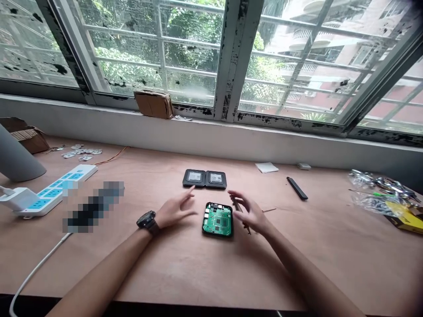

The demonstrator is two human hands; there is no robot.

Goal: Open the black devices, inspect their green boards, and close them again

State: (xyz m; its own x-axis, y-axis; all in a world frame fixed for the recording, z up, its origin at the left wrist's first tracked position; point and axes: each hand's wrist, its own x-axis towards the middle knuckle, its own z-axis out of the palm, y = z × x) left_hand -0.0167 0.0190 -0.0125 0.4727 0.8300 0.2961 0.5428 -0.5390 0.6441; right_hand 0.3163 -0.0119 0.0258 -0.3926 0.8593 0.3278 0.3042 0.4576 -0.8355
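Note:
A green circuit board (218,220) sits in a black square case (217,235) on the table, between my two hands. To its left, my left hand (175,209) is empty with fingers spread, and a black watch is on that wrist. On the right side, my right hand (250,211) has thumb and fingers curled around a thin brownish flat piece (246,227), seen almost edge-on; its kind is unclear. Just beyond the board lies a pair of black square covers (205,186) with white labels, side by side. A thin rod (270,209) shows behind my right hand.
At left are a white power strip (54,193) with a plugged-in adapter, a blurred-out dark object (94,207) and a white cable (39,262). A black bar (296,188) and white paper (266,167) lie back right. Plastic bags (370,200) and a yellow box (405,220) occupy the far right.

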